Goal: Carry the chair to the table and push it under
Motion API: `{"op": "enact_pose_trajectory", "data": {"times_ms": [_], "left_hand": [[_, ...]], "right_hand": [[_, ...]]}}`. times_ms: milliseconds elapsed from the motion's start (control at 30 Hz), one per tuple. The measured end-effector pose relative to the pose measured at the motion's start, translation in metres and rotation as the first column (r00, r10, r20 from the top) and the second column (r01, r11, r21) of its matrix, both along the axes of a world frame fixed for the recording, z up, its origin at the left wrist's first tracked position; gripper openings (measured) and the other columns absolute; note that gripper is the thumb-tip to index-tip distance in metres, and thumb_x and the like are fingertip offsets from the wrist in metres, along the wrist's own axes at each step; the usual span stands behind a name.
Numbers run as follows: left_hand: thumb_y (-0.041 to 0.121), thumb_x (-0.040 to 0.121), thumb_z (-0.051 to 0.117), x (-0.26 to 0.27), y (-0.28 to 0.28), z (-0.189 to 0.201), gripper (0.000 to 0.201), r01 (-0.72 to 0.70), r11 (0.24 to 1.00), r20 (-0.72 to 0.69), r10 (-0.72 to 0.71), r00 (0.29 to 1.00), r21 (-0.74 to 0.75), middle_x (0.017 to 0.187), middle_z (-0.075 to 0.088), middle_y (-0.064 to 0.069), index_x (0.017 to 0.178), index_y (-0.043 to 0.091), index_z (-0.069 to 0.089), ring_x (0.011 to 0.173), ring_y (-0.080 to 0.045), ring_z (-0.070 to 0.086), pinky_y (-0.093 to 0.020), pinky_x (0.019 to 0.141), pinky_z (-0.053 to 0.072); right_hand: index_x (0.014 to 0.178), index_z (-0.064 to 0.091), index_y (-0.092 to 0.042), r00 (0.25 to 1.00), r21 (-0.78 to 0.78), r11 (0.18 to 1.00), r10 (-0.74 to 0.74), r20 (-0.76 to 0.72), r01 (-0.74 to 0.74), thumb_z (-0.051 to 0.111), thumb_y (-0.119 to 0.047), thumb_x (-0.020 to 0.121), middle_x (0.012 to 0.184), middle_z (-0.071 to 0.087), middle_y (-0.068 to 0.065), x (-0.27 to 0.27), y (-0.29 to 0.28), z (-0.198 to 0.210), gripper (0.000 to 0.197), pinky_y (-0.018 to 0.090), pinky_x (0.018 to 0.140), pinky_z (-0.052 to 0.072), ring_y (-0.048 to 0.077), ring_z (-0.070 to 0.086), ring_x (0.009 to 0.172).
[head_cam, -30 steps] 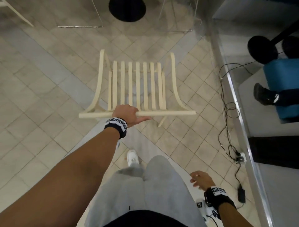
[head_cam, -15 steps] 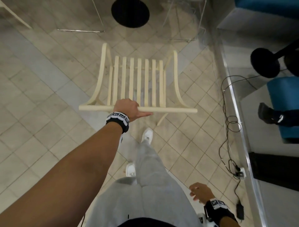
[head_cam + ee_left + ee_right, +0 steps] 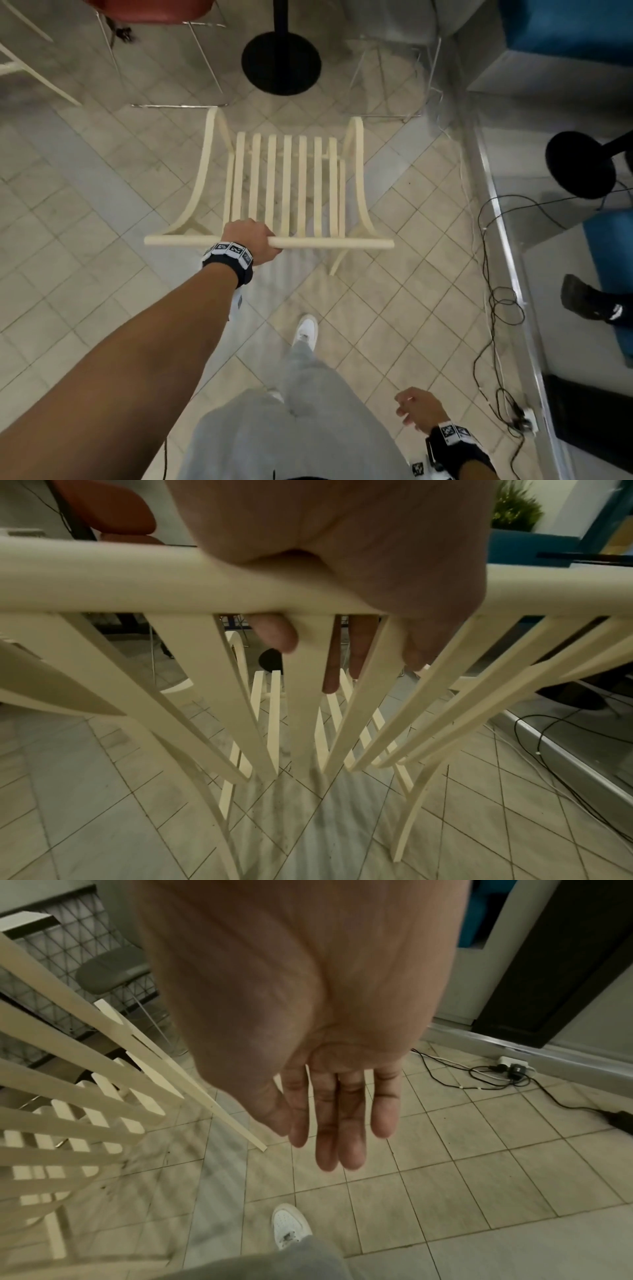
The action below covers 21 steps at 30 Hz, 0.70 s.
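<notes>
A cream slatted wooden chair [image 3: 286, 185] hangs in front of me above the tiled floor. My left hand [image 3: 251, 240] grips its top back rail left of centre. In the left wrist view the left hand [image 3: 342, 593] has its fingers [image 3: 277, 634] curled over the chair rail [image 3: 103, 580] and down behind the slats. My right hand [image 3: 416, 409] hangs by my right hip; in the right wrist view the right hand [image 3: 329, 1112] has straight fingers and holds nothing, with the chair [image 3: 75, 1096] to its left. The table's round black base [image 3: 281, 63] and post stand just beyond the chair.
A red chair [image 3: 147, 12] on thin metal legs stands at the far left. A metal floor rail [image 3: 507, 246] runs along the right, with black cables [image 3: 493, 301] and a power strip [image 3: 525, 419] beside it. Another black base [image 3: 579, 164], blue seats and someone's black shoe [image 3: 585, 301] lie beyond it.
I have stepped forward with the chair carried ahead; the black table base is now nearer and the red chair has come into view. The left hand's grip is unchanged and the right hand still hangs free.
</notes>
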<state>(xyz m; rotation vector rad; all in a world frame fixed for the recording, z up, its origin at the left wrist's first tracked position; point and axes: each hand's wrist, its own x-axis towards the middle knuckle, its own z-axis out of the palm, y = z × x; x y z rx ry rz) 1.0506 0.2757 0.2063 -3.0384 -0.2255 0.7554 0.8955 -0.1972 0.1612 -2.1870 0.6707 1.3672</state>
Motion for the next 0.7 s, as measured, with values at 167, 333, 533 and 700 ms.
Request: {"op": "enact_pose_trajectory", "data": {"times_ms": [167,333,533,700], "left_hand": [[0.072,0.081,0.045,0.008,-0.004,-0.003,0.047,-0.003,1.0,0.028,0.002,1.0,0.026,0.066,0.063,0.01,0.093,0.039,0.078,0.062,-0.019,0.061,-0.03,0.06,0.043],[0.078,0.077,0.038,0.011,-0.001,-0.007,0.057,-0.024,0.999,0.047,0.023,0.999,0.039,0.064,0.065,0.009,0.088,0.038,0.076,0.062,-0.018,0.064,-0.03,0.059,0.052],[0.081,0.075,0.036,0.044,0.01,-0.009,0.061,-0.043,0.999,0.076,0.041,0.996,0.024,0.062,0.064,0.008,0.082,0.035,0.075,0.059,-0.019,0.063,-0.031,0.06,0.054],[0.081,0.075,0.04,0.102,0.033,-0.009,0.059,-0.052,0.998,0.088,0.054,0.995,-0.017,0.062,0.062,0.009,0.076,0.031,0.072,0.058,-0.019,0.062,-0.032,0.062,0.054]], "right_hand": [[0.094,0.072,-0.016,1.0,0.005,1.0,0.007,0.025,-0.007,0.056,-0.015,0.093,0.085,0.078,0.008,0.048,0.0,0.004,0.016,0.02,0.051,0.043,0.016,0.067,0.06],[0.092,0.072,-0.019,1.0,0.003,1.0,0.021,-0.019,-0.021,0.057,-0.018,0.091,0.082,0.079,0.005,0.078,0.009,0.001,0.015,0.024,0.054,0.044,0.014,0.067,0.058],[0.094,0.072,-0.016,0.998,0.016,0.999,0.051,-0.041,-0.051,0.057,-0.014,0.091,0.085,0.078,0.008,0.117,0.033,-0.004,0.016,0.023,0.057,0.045,0.018,0.067,0.062],[0.094,0.072,-0.015,1.0,0.001,1.0,0.017,-0.026,-0.017,0.057,-0.013,0.091,0.086,0.078,0.009,0.16,0.059,-0.007,0.016,0.022,0.055,0.046,0.019,0.067,0.062]]}}
